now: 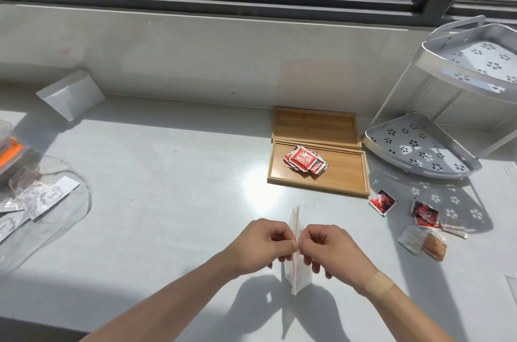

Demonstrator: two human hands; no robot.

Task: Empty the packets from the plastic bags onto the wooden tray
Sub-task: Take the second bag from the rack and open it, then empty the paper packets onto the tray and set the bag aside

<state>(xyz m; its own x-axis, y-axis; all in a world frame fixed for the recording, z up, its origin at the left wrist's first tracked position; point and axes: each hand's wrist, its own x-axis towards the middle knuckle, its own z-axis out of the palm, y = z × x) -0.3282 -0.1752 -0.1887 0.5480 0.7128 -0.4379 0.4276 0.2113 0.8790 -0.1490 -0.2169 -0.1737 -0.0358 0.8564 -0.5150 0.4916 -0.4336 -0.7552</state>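
With one pile of red packets (305,163) already on the wooden tray (347,178) at one o'clock, left hand (261,243) and right hand (328,248) pinch a sealed plastic bag (297,255) at six o'clock, unopened.

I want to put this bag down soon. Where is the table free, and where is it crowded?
Free: the grey table between the near wooden tray and the clear bags at left. Crowded: right of the tray, with loose red packets and the silver corner rack.
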